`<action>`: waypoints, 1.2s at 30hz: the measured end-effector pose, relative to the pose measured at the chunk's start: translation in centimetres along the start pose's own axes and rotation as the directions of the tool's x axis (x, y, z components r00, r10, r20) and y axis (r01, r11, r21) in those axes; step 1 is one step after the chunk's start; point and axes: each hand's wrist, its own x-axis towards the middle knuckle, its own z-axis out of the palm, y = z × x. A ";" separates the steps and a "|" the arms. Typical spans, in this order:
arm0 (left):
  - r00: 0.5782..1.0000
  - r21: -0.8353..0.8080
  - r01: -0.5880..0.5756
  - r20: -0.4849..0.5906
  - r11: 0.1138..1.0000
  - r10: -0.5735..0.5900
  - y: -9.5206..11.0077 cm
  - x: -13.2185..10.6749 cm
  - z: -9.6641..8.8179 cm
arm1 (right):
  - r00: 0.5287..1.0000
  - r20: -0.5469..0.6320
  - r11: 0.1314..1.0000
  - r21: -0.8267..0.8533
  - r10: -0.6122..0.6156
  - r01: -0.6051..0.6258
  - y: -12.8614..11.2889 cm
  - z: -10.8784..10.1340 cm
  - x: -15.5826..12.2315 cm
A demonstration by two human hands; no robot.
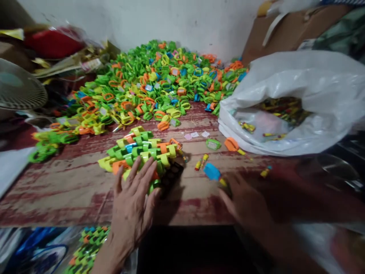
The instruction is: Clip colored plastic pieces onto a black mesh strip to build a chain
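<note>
My left hand (134, 199) lies flat with fingers spread on the near end of a tidy stack of green, yellow and orange plastic toy pieces (139, 152) set on a dark tray (171, 177). My right hand (245, 203) rests on the worn board (71, 190) just right of it. It is blurred, and its fingertips touch small pieces beside a blue plastic piece (211, 171). Small yellow-and-red sticks (201, 161) lie between the stack and the blue piece.
A large heap of the same coloured plastic pieces (154, 83) fills the back of the board. A white plastic bag (296, 102) of small sticks stands open at right. A fan (19, 89) sits at left, a cardboard box (285, 34) behind the bag.
</note>
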 end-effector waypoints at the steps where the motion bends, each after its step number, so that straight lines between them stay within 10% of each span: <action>1: 1.000 -0.017 0.006 -0.004 1.000 -0.006 -0.1 -0.2 0.2 | 0.999 0.031 1.000 -0.005 -0.008 0.008 0.1 0.2 -0.2; 15: 0.998 -0.101 0.060 0.014 0.993 -0.059 0.2 -0.5 0.1 | 0.990 0.045 0.718 0.693 -0.137 0.068 -8.3 1.8 4.2; 20: 0.996 -0.141 0.086 -0.020 0.986 -0.089 0.3 -0.6 0.5 | 0.963 0.246 0.670 0.734 -0.108 -0.113 -9.6 2.6 5.3; 28: 0.989 -0.174 0.127 -0.049 0.977 -0.137 0.5 -0.9 0.9 | 0.967 -0.032 0.636 0.747 -0.253 0.192 -10.3 3.6 4.9; 36: 0.980 -0.166 0.178 -0.057 0.970 -0.190 1.8 -0.1 0.2 | 0.957 0.135 0.690 0.719 -0.256 0.084 -10.5 3.6 5.0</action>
